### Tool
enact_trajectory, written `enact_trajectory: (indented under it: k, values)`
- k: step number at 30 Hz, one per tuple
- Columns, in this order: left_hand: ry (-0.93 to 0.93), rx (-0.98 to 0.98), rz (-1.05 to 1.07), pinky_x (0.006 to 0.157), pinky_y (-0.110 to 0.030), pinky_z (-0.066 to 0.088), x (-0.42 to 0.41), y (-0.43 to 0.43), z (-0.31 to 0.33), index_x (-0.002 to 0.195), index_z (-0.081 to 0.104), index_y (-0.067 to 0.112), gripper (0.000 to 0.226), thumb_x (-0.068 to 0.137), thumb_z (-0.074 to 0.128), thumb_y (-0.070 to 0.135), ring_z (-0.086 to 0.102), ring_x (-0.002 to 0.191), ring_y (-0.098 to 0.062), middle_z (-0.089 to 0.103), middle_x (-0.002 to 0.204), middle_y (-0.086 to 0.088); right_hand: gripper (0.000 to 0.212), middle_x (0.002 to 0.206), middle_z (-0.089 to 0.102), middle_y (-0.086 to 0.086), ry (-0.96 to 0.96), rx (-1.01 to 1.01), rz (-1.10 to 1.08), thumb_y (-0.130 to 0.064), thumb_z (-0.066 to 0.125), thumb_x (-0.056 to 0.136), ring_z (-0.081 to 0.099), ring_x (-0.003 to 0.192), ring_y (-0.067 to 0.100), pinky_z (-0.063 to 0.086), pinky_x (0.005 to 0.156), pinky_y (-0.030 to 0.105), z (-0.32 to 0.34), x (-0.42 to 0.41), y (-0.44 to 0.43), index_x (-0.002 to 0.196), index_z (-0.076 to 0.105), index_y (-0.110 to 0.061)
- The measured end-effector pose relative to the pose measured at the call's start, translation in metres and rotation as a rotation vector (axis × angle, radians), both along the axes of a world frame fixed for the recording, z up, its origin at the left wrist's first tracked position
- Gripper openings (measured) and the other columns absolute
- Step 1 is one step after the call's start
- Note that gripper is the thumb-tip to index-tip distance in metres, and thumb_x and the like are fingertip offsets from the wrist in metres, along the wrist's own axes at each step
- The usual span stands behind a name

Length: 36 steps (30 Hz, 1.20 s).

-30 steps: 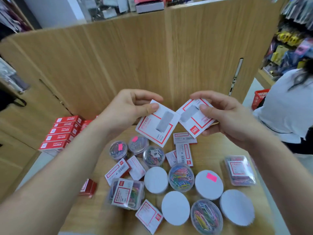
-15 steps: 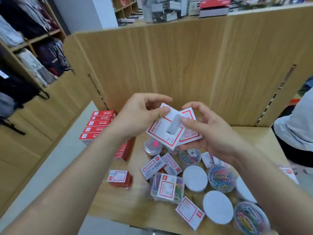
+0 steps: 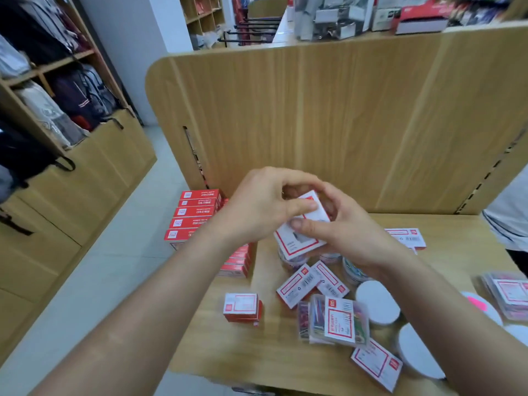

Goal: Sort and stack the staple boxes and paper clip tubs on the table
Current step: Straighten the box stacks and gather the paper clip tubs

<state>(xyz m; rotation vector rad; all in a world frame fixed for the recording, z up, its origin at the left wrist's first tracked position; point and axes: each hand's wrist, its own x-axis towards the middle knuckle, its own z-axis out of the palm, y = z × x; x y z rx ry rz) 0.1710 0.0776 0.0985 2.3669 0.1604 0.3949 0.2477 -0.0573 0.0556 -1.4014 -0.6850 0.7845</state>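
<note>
While both hands meet above the light wooden table [image 3: 257, 355], they hold white, red-bordered cardboard staple boxes [image 3: 300, 244] together.
The left hand [image 3: 263, 207] and the right hand [image 3: 343, 232] curl fingers and thumbs around these boxes. A stack of red staple boxes [image 3: 197, 212] stands at 9 o'clock from the hands; round paper clip tubs with white lids [image 3: 377, 302] lie at 5 o'clock.

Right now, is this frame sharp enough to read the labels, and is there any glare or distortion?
Head view: motion blur smears the print on the held staple boxes between left hand and right hand, and on the clear clip box; the wide lens bows the wooden partition; lighting is even, without strong glare.
</note>
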Motion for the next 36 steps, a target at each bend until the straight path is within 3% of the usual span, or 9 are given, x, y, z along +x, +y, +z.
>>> enact_trajectory:
  k: [2,5,9,14,16,22,27,31,36]
  values:
    - [-0.049,-0.008,0.06,0.086,-0.023,0.049,-0.004,0.016,-0.001,0.117,0.065,0.031,0.044,0.076,0.078,0.025,0.059,0.091,-0.002,0.066,0.105,0.008,0.041,0.102,0.069,0.009,0.082,-0.014,-0.06,-0.006,0.069,0.082,0.071,0.086,0.024,0.058,0.069,0.051,-0.002,0.003,0.003,0.119,0.054,-0.014]
    - [0.137,-0.156,0.018,0.092,-0.022,0.049,-0.013,0.039,-0.005,0.129,0.054,0.029,0.059,0.076,0.079,0.023,0.061,0.102,-0.003,0.063,0.118,0.005,0.032,0.097,0.07,0.013,0.129,-0.003,-0.09,-0.01,0.068,0.081,0.07,0.082,0.025,0.057,0.074,0.049,-0.008,0.009,0.005,0.111,0.058,-0.007]
    - [0.175,-0.095,0.004,0.09,-0.033,0.053,-0.008,0.051,-0.025,0.117,0.062,0.024,0.049,0.073,0.081,0.013,0.067,0.095,-0.007,0.071,0.104,0.009,0.04,0.099,0.068,0.015,0.108,0.065,-0.033,-0.01,0.075,0.074,0.067,0.087,0.026,0.056,0.08,0.046,-0.009,0.011,0.021,0.11,0.058,-0.011]
    - [0.127,0.079,0.2,0.084,-0.03,0.052,0.001,0.065,-0.047,0.104,0.066,0.032,0.039,0.072,0.078,0.014,0.064,0.083,-0.007,0.069,0.088,0.015,0.036,0.088,0.068,-0.007,-0.677,-0.324,-0.177,-0.018,0.083,0.068,0.062,0.079,0.01,0.049,0.075,0.025,-0.019,0.034,0.051,0.099,0.064,-0.023]
    - [0.139,0.087,0.243,0.083,-0.032,0.052,0.006,0.067,-0.059,0.105,0.065,0.032,0.039,0.073,0.078,0.015,0.063,0.085,-0.01,0.069,0.091,0.012,0.037,0.088,0.068,-0.009,-0.771,-0.443,-0.193,-0.023,0.084,0.066,0.063,0.082,0.011,0.048,0.076,0.026,-0.025,0.039,0.06,0.099,0.066,-0.026]
    - [0.15,0.111,0.306,0.088,-0.038,0.051,0.011,0.08,-0.086,0.113,0.06,0.026,0.049,0.069,0.082,0.021,0.06,0.092,-0.019,0.052,0.105,0.003,0.047,0.104,0.07,0.001,-0.889,-0.599,-0.158,-0.027,0.081,0.068,0.064,0.097,0.022,0.05,0.085,0.031,-0.042,0.042,0.077,0.112,0.064,-0.025]
    - [0.247,0.25,0.303,0.097,-0.036,0.041,0.012,0.089,-0.088,0.132,0.047,0.023,0.07,0.071,0.079,0.033,0.05,0.116,-0.025,0.058,0.125,-0.004,0.05,0.107,0.062,0.004,-0.905,-0.597,-0.173,-0.024,0.08,0.069,0.06,0.098,0.026,0.049,0.082,0.038,-0.053,0.041,0.079,0.11,0.053,-0.021]
    - [0.272,0.181,0.289,0.094,-0.038,0.046,0.018,0.087,-0.092,0.136,0.043,0.023,0.071,0.074,0.077,0.025,0.057,0.112,-0.024,0.064,0.121,-0.003,0.062,0.109,0.056,0.006,-0.958,-0.661,-0.198,-0.033,0.078,0.071,0.059,0.097,0.032,0.046,0.074,0.036,-0.056,0.043,0.079,0.114,0.036,-0.023]
    - [0.191,0.097,0.31,0.094,-0.038,0.05,0.022,0.084,-0.098,0.133,0.05,0.022,0.064,0.074,0.07,0.006,0.062,0.108,-0.021,0.065,0.119,-0.004,0.062,0.107,0.059,0.006,-0.879,-0.616,-0.185,-0.028,0.075,0.073,0.058,0.1,0.028,0.046,0.078,0.034,-0.063,0.041,0.081,0.125,0.041,-0.029]
